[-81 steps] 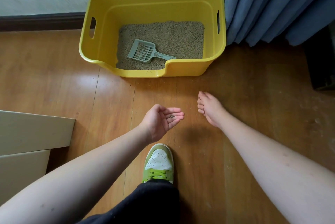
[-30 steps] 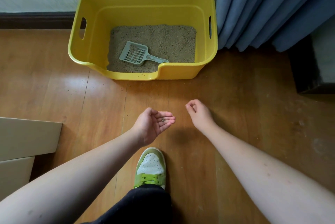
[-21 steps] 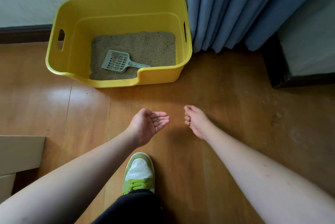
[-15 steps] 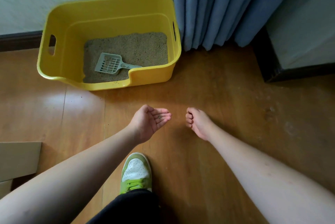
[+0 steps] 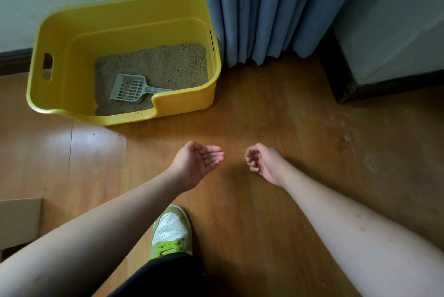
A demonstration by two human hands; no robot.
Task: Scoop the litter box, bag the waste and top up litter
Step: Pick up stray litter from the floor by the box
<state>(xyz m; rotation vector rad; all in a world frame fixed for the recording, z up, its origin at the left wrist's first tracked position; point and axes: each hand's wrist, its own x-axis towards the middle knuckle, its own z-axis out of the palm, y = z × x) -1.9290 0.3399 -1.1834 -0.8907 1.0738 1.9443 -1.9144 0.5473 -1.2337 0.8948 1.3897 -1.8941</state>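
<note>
A yellow litter box (image 5: 185, 102) stands on the wooden floor against the wall, at the upper left. Tan litter (image 5: 165, 65) covers its bottom, and a grey slotted scoop (image 5: 131, 87) lies on the litter with its handle toward the low front notch. My left hand (image 5: 197, 164) is cupped palm up over the floor, a few dark litter grains (image 5: 210, 157) resting on its fingers. My right hand (image 5: 262, 162) hovers beside it with the fingers curled in and nothing visible between them.
Blue curtains (image 5: 269, 12) hang right of the box. A dark-based piece of furniture (image 5: 384, 56) fills the upper right corner. Cardboard (image 5: 19, 219) lies at the left edge. My green and white shoe (image 5: 171, 231) stands below the hands. Stray grains (image 5: 105, 134) dot the floor near the box.
The view has swung to the right, so the litter box now sits further left. My right hand's fingers have curled in. The left hand stays cupped with the grains.
</note>
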